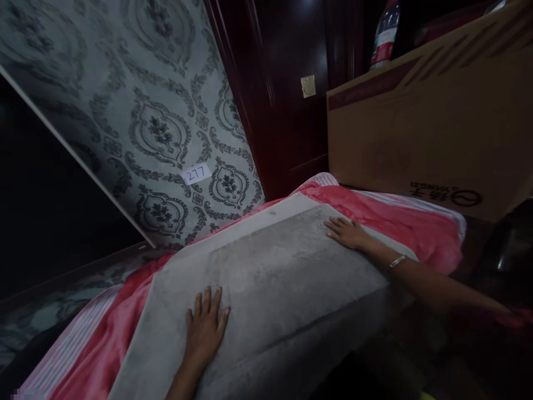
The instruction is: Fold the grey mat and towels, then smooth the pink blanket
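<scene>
A grey cloth lies spread over a pink blanket, with a paler grey strip along its far edge and a fold line across the near side. My left hand rests flat on the cloth's left part, fingers spread. Toward the far right corner, my right hand also lies on the cloth with its fingers stretched out and a silver bracelet on that wrist. Neither hand grips anything. Striped fabric shows under the pink blanket at the left edge.
Behind stands patterned wallpaper with a paper label reading 277. A dark red wooden door adjoins it. At the right are a large cardboard box and a plastic bottle. A dark panel is at left.
</scene>
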The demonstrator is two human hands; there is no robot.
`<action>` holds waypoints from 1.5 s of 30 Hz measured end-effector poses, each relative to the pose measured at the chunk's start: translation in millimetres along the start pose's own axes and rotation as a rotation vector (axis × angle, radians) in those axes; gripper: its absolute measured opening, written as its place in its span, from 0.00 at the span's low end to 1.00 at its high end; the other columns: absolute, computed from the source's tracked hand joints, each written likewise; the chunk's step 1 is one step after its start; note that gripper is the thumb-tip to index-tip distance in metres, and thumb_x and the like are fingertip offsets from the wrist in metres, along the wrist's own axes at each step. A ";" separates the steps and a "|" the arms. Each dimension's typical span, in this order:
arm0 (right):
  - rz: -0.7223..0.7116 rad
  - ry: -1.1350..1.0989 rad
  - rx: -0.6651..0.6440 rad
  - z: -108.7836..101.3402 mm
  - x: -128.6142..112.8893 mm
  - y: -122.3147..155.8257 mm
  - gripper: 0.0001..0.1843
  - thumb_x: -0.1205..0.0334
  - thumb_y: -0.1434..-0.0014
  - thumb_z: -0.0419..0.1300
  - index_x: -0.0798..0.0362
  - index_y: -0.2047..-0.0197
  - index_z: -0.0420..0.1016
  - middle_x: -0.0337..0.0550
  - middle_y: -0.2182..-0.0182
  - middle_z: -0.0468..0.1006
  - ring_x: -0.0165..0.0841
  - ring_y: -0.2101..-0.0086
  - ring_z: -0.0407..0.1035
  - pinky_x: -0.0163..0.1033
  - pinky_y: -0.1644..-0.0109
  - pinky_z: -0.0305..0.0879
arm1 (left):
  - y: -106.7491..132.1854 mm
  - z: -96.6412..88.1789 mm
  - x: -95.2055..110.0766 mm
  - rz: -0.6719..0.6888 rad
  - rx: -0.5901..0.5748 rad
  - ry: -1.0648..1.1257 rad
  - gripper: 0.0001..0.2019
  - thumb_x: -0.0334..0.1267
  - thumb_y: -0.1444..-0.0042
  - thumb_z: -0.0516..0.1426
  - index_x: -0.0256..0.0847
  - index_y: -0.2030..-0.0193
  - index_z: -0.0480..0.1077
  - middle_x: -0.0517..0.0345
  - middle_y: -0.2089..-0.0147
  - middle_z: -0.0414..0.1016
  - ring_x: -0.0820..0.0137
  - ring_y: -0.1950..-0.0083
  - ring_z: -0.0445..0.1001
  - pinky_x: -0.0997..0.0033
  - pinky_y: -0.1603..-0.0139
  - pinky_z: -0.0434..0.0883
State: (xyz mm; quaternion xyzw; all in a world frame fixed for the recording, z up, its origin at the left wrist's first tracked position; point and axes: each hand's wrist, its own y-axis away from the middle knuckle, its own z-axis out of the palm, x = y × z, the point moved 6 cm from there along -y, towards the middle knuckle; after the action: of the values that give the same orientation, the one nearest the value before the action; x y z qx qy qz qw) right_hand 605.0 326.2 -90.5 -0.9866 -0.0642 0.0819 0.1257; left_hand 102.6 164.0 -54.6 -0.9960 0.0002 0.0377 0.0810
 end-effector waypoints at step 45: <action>-0.087 -0.048 -0.018 -4.6 -146.3 -77.5 0.32 0.46 0.32 0.42 0.47 0.30 0.61 0.49 0.28 0.52 0.53 0.31 0.45 0.66 0.33 0.48 | -144.1 -22.8 -56.3 -0.204 -0.124 -0.004 0.31 0.54 0.33 0.38 0.47 0.27 0.55 0.50 0.22 0.44 0.52 0.23 0.42 0.36 0.28 0.46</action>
State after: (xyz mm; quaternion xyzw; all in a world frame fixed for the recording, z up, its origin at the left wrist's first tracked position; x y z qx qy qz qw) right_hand 454.5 378.1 -44.8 -0.9817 -0.1108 0.0994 0.1185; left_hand 49.1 302.3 -4.6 -0.9939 -0.1035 0.0312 0.0225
